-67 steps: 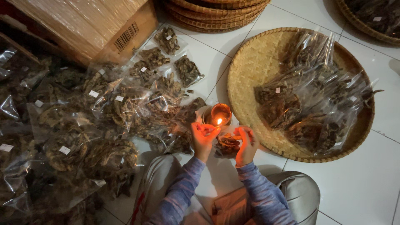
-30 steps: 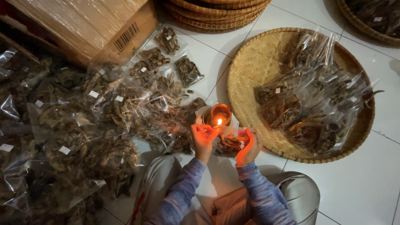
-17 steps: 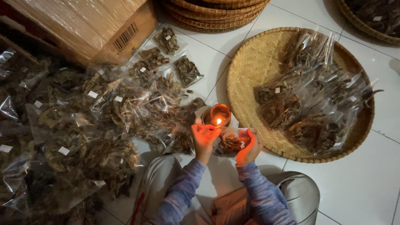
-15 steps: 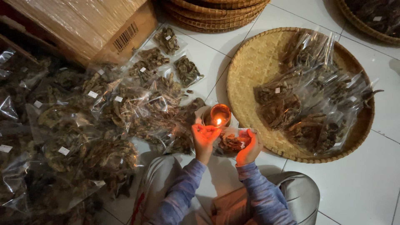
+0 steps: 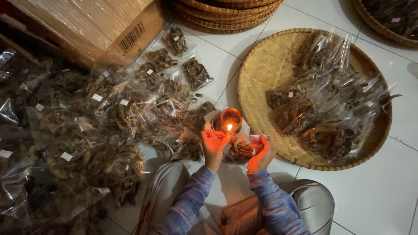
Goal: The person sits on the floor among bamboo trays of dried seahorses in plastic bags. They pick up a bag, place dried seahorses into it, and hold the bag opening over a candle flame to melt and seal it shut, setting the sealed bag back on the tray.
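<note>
Heap of filled clear bags [image 5: 82,143] covers floor, left of frame. Woven tray [image 5: 265,74], right of centre, carries more bags. Lit candle in small glass [image 5: 230,120] at lower centre. Left hand [image 5: 215,144] and right hand [image 5: 260,153] both pinch small clear bag [image 5: 243,148], edge near flame (apparently to heat-seal it).

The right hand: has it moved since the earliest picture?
Yes, slightly. The right hand now sits a bit lower and further right, away from the candle cup, which stayed put.
</note>
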